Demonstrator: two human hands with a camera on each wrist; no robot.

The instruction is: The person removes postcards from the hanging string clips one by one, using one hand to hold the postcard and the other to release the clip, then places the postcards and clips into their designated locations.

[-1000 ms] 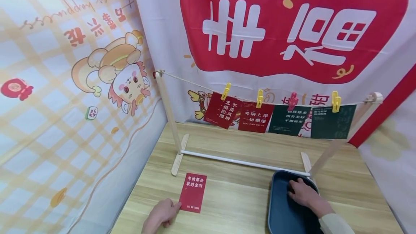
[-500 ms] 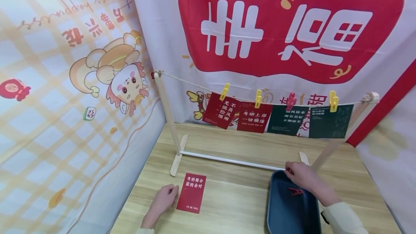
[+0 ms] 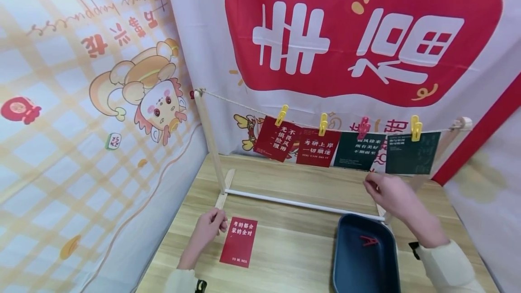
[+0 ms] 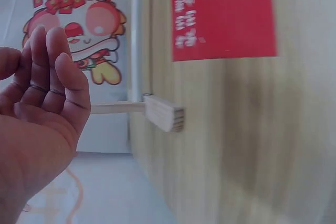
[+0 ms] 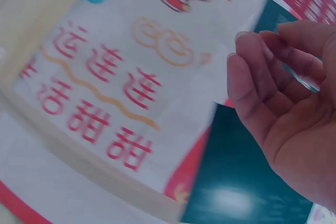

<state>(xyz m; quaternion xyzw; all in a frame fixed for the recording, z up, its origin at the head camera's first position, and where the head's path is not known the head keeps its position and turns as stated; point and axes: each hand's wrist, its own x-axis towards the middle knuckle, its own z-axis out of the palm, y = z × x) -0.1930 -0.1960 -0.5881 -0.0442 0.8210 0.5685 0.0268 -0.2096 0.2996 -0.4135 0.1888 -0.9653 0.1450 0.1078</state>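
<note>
My right hand (image 3: 392, 193) is raised in front of the hanging cards, thumb and forefinger pinched together. A small red tip shows at its fingertips in the head view, apparently a clothespin; the rest is hidden by the fingers, also in the right wrist view. My left hand (image 3: 209, 226) hovers beside the red card (image 3: 239, 242) on the table, fingers loosely curled and holding nothing. Two red cards (image 3: 319, 148) and two dark green cards (image 3: 413, 153) hang from the string, held by yellow clothespins (image 3: 416, 128) and a pink clothespin (image 3: 364, 128).
A dark blue tray (image 3: 338, 257) stands front right with a red clothespin (image 3: 368, 240) inside. The wooden frame has a left post (image 3: 211, 144), a right post (image 3: 443, 148) and a white bottom bar (image 3: 301, 203). Printed cloth (image 3: 366, 96) hangs behind it.
My right hand has come out of the tray and risen toward the hanging cards, uncovering the red clothespin in the tray. My left hand has let go of the red card and moved up.
</note>
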